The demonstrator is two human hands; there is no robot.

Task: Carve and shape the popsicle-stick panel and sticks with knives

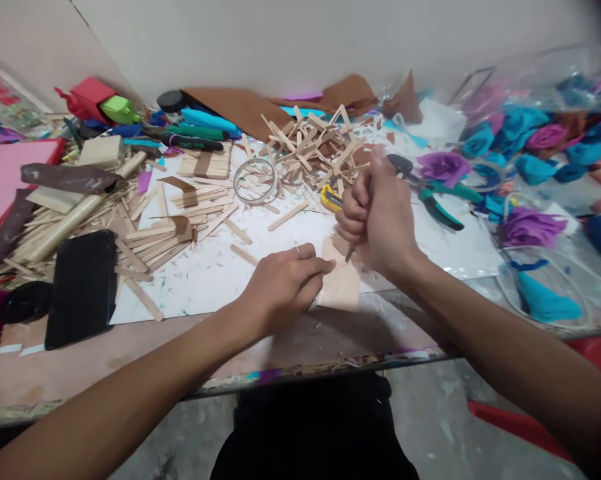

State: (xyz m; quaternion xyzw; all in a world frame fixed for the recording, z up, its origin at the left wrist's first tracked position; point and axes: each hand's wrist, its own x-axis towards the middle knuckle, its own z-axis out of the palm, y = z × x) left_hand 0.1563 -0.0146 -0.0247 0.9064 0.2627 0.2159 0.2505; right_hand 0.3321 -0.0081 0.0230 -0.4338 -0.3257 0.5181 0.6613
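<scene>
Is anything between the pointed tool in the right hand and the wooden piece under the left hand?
Nothing visible. The pointed tool in the right hand meets the wooden piece directly; the left hand presses beside it.

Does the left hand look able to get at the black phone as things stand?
Probably yes, once it lets go: the left hand is holding down the wooden piece that the right hand works with a tool. The black phone lies uncovered to its left, only loose sticks nearby.
</scene>
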